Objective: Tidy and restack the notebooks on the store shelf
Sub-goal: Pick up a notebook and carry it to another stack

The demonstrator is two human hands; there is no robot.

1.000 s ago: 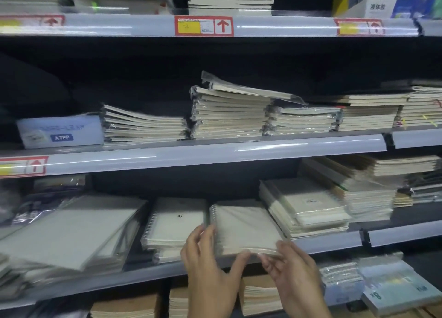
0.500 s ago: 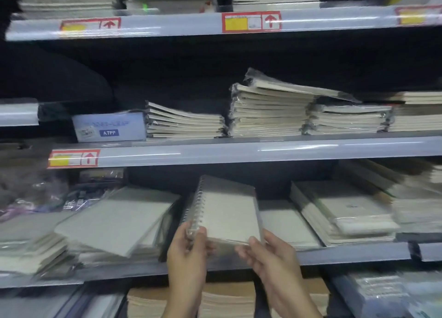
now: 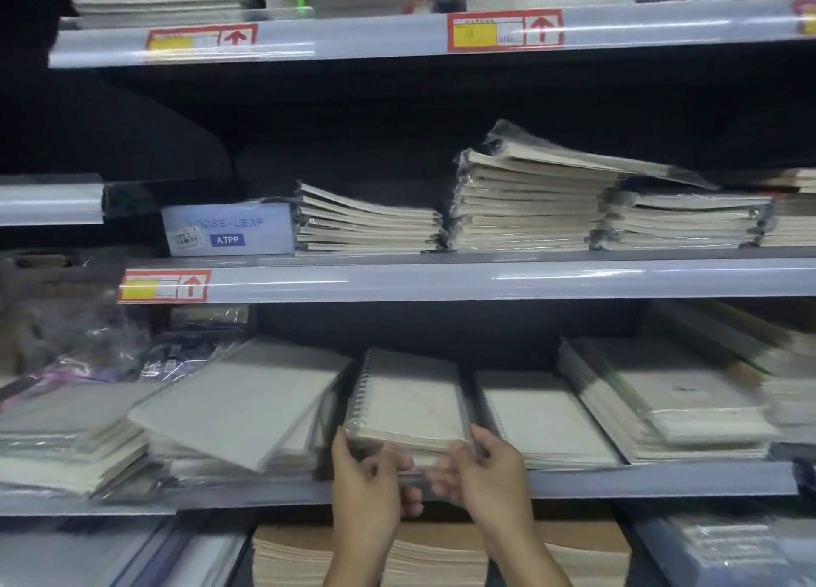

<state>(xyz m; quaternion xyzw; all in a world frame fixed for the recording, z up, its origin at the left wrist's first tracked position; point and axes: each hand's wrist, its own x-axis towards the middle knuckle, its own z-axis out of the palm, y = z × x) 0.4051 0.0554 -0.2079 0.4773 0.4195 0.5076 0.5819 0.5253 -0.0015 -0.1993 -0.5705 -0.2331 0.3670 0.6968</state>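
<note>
A cream spiral notebook (image 3: 410,399) in clear wrap lies on a short stack on the lower shelf (image 3: 662,480), its coil on the left. My left hand (image 3: 368,476) grips its near left corner. My right hand (image 3: 481,471) grips its near right corner, fingers curled under the front edge. To its right lies another spiral notebook (image 3: 543,414) flat on the same shelf. To its left, a larger grey-covered notebook (image 3: 238,403) sits tilted on a messy pile.
A thick wrapped stack (image 3: 662,405) stands at the right of the lower shelf. The middle shelf carries several notebook stacks (image 3: 525,206) and a blue box (image 3: 227,228). Brown-edged pads (image 3: 437,555) lie on the shelf below my hands. Wrapped packs (image 3: 88,352) crowd the far left.
The spiral notebook, held up tilted half a second ago, has come down flat onto the left stack. Both hands stayed at its near corners. The camera view shifted left.
</note>
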